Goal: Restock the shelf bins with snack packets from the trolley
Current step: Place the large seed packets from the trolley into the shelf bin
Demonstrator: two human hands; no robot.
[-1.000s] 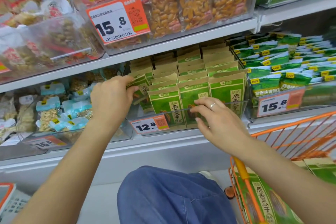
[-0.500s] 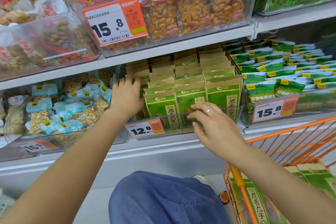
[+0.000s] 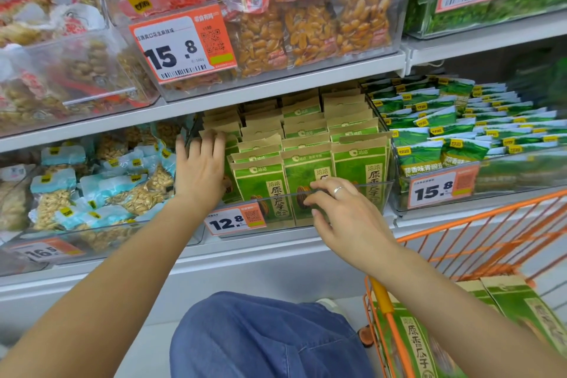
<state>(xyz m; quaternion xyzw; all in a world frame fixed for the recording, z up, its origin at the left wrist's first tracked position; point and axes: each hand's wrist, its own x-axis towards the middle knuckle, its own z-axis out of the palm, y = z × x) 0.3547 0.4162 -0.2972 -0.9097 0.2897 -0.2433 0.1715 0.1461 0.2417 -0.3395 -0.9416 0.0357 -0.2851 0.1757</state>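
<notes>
Bins of peanuts [image 3: 101,190] and green packets [image 3: 454,132] flank seed packets [image 3: 306,144].

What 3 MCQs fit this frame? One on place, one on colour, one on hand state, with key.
1. Where is the left hand?
A. on the trolley handle
B. at the left end of the bin of green seed packets
C. on the top shelf

2. What colour is the trolley frame?
A. orange
B. blue
C. black

3. What is the right hand doing?
A. gripping a packet lifted clear of the bin
B. hanging at the person's side
C. resting its fingers on the clear front wall of the bin

Key: B, its straight fingers lie against the left row of packets. A, the wire frame and handle are orange. C, the fingers lie on the wall's edge and no packet is lifted.
</notes>
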